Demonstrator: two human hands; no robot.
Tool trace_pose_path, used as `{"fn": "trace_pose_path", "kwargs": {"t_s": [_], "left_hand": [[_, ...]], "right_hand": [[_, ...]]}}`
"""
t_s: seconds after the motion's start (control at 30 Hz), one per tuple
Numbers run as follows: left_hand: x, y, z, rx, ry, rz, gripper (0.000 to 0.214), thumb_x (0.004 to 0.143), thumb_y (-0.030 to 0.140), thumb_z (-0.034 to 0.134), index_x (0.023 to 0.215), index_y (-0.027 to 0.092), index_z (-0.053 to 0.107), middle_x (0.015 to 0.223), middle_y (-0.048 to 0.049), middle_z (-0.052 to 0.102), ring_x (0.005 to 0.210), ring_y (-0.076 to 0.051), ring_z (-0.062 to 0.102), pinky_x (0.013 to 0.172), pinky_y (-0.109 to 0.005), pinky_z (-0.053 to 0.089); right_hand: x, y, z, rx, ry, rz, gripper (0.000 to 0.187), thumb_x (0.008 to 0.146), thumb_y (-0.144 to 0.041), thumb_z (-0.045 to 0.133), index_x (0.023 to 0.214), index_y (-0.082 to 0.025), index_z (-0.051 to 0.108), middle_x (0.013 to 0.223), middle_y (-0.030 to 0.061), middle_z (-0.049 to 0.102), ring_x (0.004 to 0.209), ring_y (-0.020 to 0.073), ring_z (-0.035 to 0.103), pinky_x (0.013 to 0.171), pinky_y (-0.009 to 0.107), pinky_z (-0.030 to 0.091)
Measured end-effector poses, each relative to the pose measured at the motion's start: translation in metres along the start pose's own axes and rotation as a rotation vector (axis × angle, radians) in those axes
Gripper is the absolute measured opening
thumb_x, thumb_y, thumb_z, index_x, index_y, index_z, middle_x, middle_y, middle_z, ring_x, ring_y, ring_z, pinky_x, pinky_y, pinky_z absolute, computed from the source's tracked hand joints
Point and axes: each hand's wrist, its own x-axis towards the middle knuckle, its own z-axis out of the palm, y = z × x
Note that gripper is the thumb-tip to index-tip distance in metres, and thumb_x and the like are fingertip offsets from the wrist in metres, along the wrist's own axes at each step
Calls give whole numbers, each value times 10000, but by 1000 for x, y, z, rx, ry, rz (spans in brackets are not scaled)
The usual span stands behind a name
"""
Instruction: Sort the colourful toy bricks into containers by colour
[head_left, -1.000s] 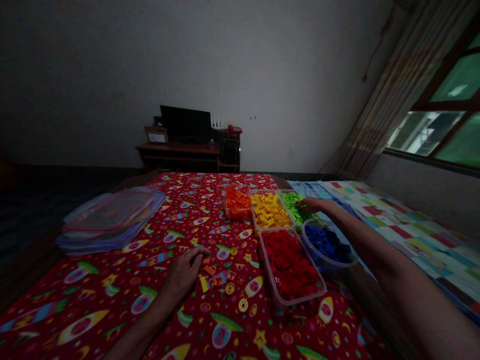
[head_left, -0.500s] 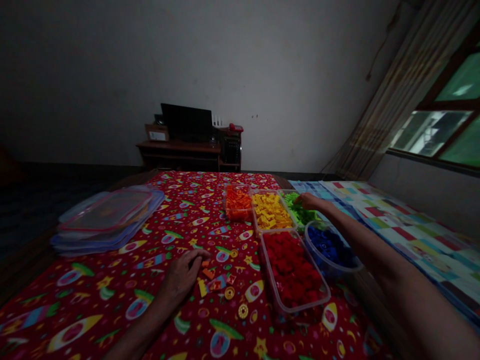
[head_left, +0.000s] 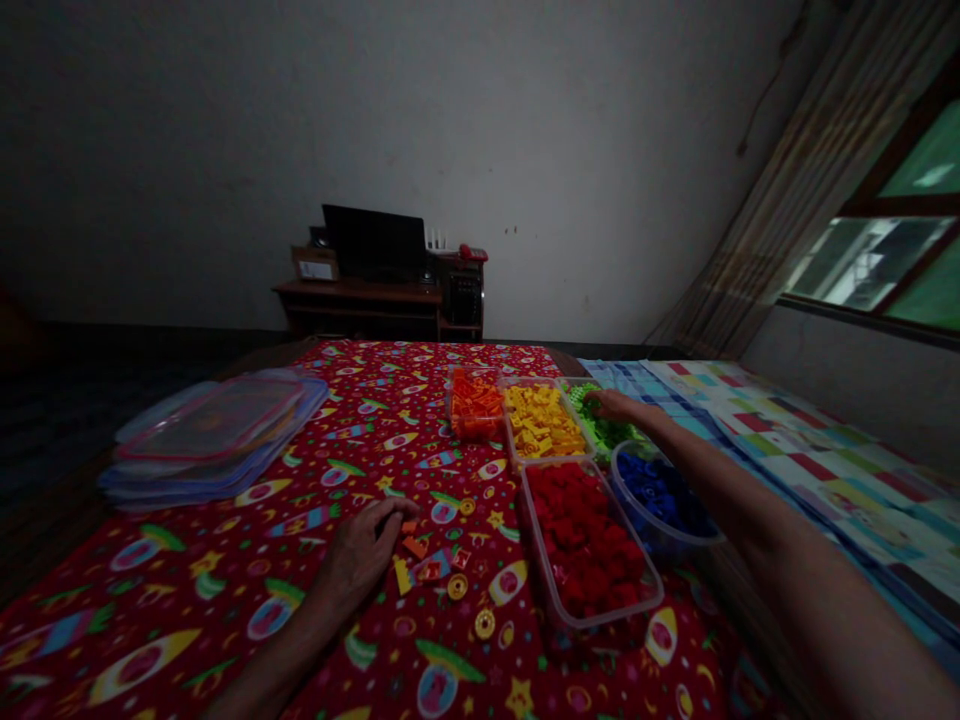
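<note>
Right hand [head_left: 611, 405] shifted slightly toward edge of yellow bin [head_left: 509, 428] — fingers curled among boxed green bricks [head_left: 609, 432], hold unclear | left hand [head_left: 364, 550] half-curled beside orange bricks [head_left: 415, 547], grip unclear | open cloth [head_left: 311, 478] leftward — to lids [head_left: 217, 430]

A red cloth [head_left: 367, 455] (rocket-patterned) carries stacked lids [head_left: 217, 430], loose toy pieces [head_left: 415, 547] and filled plastic tubs [head_left: 559, 460].
</note>
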Motion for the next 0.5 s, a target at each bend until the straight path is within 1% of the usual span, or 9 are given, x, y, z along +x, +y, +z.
{"fn": "trace_pose_path", "kwargs": {"t_s": [0.1,0.17,0.27,0.33,0.4,0.5], "left_hand": [[0,2,-1,16,-4,-10,311,748,416,421,781,246,679,833,-28,740,779,-224,678,758,-316,536],[-1,5,-2,28,-6,-19,315,744,418,418,775,245,679,823,-31,739,785,-228,678,761,-314,533],[0,7,-4,42,-11,-29,313,743,418,414,752,245,675,815,-32,739,792,-230,679,742,-305,532],[1,7,-4,55,-10,-33,304,737,414,419,733,247,673,820,-28,740,767,-227,679,725,-300,533],[1,5,-3,65,-4,-28,298,732,412,425,724,248,674,823,-25,740,745,-223,677,717,-296,534],[1,4,-3,75,0,-19,307,742,411,421,750,247,682,834,-24,740,765,-220,681,719,-290,533]], "right_hand": [[8,-12,-1,-26,-35,23,397,718,-17,535,1071,-111,690,1038,122,714,926,215,658,780,232,491],[12,-18,-4,-37,-53,40,341,737,-24,525,1016,-96,707,994,116,724,898,206,660,751,209,482],[13,-20,-13,-51,-68,64,269,772,-64,545,956,-148,721,958,55,733,885,180,657,735,181,467],[11,-16,-19,-67,-57,84,224,823,-116,550,969,-171,711,983,47,722,919,176,649,763,187,464],[10,-12,-22,-85,-31,105,211,890,-212,542,1059,-169,662,1078,72,675,974,185,625,826,256,481],[15,-12,-17,-95,-22,105,309,917,-340,541,1174,-171,568,1190,87,580,1010,197,591,857,391,509]]}}
